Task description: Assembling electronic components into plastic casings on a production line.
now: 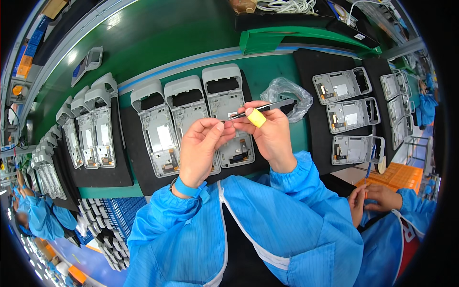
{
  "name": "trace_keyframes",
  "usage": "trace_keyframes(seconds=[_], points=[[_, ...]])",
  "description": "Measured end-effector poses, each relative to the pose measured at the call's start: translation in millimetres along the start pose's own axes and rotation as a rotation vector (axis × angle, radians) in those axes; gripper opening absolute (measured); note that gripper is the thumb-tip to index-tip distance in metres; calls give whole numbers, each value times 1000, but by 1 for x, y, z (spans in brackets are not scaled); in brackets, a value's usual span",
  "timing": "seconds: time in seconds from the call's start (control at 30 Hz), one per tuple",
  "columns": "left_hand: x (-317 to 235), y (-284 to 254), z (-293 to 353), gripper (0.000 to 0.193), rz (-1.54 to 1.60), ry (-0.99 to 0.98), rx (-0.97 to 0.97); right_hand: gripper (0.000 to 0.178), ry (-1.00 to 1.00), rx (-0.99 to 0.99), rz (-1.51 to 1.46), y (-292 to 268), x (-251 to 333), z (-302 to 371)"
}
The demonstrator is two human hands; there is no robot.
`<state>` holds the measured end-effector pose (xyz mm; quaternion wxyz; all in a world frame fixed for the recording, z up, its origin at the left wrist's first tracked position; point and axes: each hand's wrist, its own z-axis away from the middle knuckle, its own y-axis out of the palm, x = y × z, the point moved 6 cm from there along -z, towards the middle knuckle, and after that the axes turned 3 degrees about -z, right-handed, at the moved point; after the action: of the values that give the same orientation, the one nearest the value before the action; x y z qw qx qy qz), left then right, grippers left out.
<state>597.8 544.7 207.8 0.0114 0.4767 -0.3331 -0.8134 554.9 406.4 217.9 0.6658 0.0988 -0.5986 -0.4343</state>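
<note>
In front of my chest both hands meet, above three grey device housings [158,129] lying on a black mat. My right hand [273,138] grips dark tweezers [283,104], whose tips point left toward my other hand. Yellow tape [256,117] wraps one of its fingers. Thumb and fingers of my left hand [201,146] are pinched together close to the tweezer tips. Whatever sits between them is too small to make out. A blue band [188,188] circles my left wrist. The housings show a raised frame at the far end and small flat cables at the near end.
A crumpled clear plastic bag [300,98] lies right of the housings on the green bench [267,64]. More housings rest on mats at left [87,138] and right [351,115]. A co-worker's hands [370,198] are at lower right. A blue crate [123,210] stands below the bench.
</note>
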Motion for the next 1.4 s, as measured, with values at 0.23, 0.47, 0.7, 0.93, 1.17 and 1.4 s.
trace_keyframes(seconds=[0.23, 0.47, 0.7, 0.93, 1.17, 1.4], points=[[1, 0, 0, 11, -29, 6, -14, 19, -34, 38, 44, 5, 4, 2], [3, 1, 0, 16, -23, -25, 4, 17, -59, -11, 71, 3, 3, 2], [1, 3, 0, 22, 22, -51, 7, 20, 93, -45, -24, -10, -9, -7], [0, 5, 0, 20, -9, -34, 13, 20, 172, -53, -82, -11, -12, -7], [0, 5, 0, 20, 7, -14, 12, 16, -8, -18, -47, -2, -4, -2], [2, 6, 3, 22, 77, -44, 77, 13, -1018, 494, 805, 27, 44, 36]])
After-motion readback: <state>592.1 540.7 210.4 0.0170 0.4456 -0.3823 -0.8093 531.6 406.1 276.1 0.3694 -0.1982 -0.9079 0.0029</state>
